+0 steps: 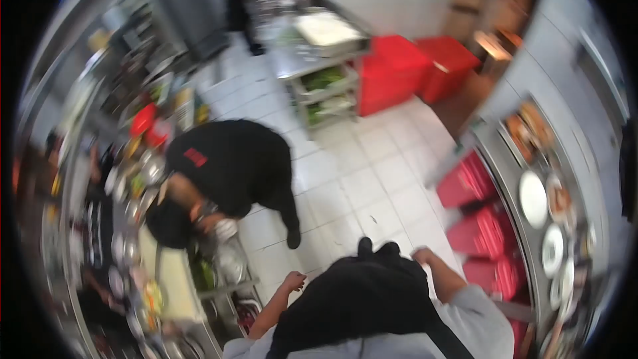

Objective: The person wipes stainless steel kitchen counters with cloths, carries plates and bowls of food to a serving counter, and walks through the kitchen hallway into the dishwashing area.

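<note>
My left hand (pixel 294 282) hangs beside the black apron (pixel 352 292), its fingers curled; whether anything is inside is too small to tell. On the other side of the apron, my right hand (pixel 421 254) is low near my body, blurred, and its fingers cannot be made out. Neither hand visibly touches a counter. Below the apron's far edge show my dark shoes (pixel 377 247) on the white tiled floor (pixel 345 189). The counter with metal containers (pixel 230 262) is nearest to my left hand, and red bins (pixel 488 279) are nearest to my right.
A person in black (pixel 232 159) bends over the left counter (pixel 174 286). Plates (pixel 533 199) line the right counter (pixel 515 209). Ahead stand a steel table (pixel 286 63) with greens on its shelves, large red bins (pixel 392 73) and another person (pixel 236 0). Tiled floor lies between the counters.
</note>
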`<state>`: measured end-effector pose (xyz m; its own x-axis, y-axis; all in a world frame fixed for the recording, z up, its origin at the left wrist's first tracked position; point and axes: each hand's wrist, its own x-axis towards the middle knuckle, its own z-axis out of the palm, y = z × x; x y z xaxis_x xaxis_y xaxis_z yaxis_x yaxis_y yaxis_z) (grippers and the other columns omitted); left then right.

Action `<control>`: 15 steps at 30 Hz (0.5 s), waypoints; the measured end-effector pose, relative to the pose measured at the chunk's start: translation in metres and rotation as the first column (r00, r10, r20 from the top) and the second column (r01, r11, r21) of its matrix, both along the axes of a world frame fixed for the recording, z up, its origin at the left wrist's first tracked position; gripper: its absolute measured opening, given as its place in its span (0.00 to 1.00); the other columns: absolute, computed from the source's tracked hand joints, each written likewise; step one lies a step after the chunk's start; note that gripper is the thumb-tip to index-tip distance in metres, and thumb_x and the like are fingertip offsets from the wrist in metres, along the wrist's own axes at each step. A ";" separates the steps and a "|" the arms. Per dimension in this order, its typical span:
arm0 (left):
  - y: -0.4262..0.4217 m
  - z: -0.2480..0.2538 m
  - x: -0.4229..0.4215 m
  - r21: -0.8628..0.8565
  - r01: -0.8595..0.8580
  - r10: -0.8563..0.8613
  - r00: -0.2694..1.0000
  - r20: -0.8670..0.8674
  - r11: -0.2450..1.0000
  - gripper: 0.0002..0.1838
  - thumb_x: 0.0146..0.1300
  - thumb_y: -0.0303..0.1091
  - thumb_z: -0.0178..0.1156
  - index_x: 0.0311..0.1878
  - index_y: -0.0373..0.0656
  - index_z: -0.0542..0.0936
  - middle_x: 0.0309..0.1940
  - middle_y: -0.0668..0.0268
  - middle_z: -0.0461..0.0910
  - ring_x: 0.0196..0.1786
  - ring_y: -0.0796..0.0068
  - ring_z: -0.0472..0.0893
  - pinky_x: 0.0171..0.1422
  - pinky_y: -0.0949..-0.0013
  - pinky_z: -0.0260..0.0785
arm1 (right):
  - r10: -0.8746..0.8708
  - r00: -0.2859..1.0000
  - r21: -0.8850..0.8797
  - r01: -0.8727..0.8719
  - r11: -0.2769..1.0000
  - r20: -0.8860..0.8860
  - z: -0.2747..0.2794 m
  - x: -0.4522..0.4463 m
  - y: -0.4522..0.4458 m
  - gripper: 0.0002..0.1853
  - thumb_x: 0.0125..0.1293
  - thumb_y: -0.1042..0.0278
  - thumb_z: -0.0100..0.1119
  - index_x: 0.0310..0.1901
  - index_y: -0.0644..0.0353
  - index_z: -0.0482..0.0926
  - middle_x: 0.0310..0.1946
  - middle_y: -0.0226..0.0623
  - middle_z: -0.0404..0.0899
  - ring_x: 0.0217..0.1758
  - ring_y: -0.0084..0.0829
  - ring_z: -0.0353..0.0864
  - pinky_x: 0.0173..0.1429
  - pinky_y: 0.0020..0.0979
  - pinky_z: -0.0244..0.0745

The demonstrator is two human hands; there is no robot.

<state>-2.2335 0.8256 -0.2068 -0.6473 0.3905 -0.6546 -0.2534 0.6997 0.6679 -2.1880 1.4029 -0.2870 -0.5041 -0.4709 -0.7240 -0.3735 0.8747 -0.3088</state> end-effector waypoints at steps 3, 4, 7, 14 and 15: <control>0.077 0.073 -0.059 -0.237 0.006 0.034 0.986 0.165 0.971 0.17 0.55 0.41 0.53 0.32 0.33 0.78 0.29 0.54 0.78 0.27 0.64 0.79 0.30 0.63 0.72 | -0.082 0.978 -0.178 0.048 0.983 -0.192 0.046 -0.047 0.002 0.11 0.47 0.59 0.54 0.28 0.56 0.76 0.26 0.38 0.78 0.27 0.38 0.77 0.30 0.37 0.73; 0.082 0.046 -0.075 -0.266 0.003 -0.017 0.998 -0.053 0.964 0.17 0.54 0.41 0.53 0.32 0.34 0.78 0.29 0.51 0.78 0.31 0.59 0.79 0.35 0.62 0.72 | -0.634 0.752 -0.345 0.651 0.676 0.178 0.043 -0.060 0.001 0.10 0.53 0.62 0.52 0.31 0.59 0.76 0.25 0.36 0.77 0.24 0.31 0.78 0.25 0.31 0.74; 0.102 0.029 -0.120 -0.186 -0.098 0.059 0.977 -0.205 0.978 0.17 0.53 0.42 0.54 0.34 0.36 0.79 0.32 0.46 0.77 0.40 0.49 0.76 0.45 0.59 0.68 | -0.876 0.132 -0.181 0.982 0.053 0.463 0.100 -0.109 -0.022 0.13 0.57 0.62 0.50 0.38 0.62 0.75 0.28 0.36 0.77 0.24 0.27 0.78 0.24 0.29 0.75; 0.164 0.061 -0.215 -0.108 -0.050 0.042 0.997 -0.068 0.993 0.16 0.52 0.40 0.54 0.34 0.34 0.78 0.32 0.48 0.78 0.40 0.55 0.78 0.42 0.63 0.68 | -0.755 0.001 -0.232 0.952 -0.200 0.656 0.151 -0.208 -0.008 0.13 0.61 0.61 0.51 0.44 0.59 0.73 0.36 0.37 0.77 0.34 0.29 0.79 0.35 0.30 0.76; 0.144 -0.005 -0.230 -0.078 0.172 -0.183 0.969 -0.165 0.982 0.17 0.52 0.39 0.54 0.35 0.32 0.78 0.32 0.49 0.78 0.39 0.58 0.79 0.41 0.64 0.68 | -0.743 -0.002 -0.224 0.953 -0.204 0.670 0.150 -0.218 -0.003 0.13 0.61 0.62 0.51 0.44 0.59 0.72 0.36 0.37 0.77 0.35 0.29 0.79 0.36 0.30 0.76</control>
<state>-2.4633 0.9697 -0.2114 -0.6755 0.4710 -0.5673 -0.0069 0.7652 0.6437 -2.4060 1.3995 -0.1367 -0.6671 0.0091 -0.7449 0.7407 -0.0983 -0.6646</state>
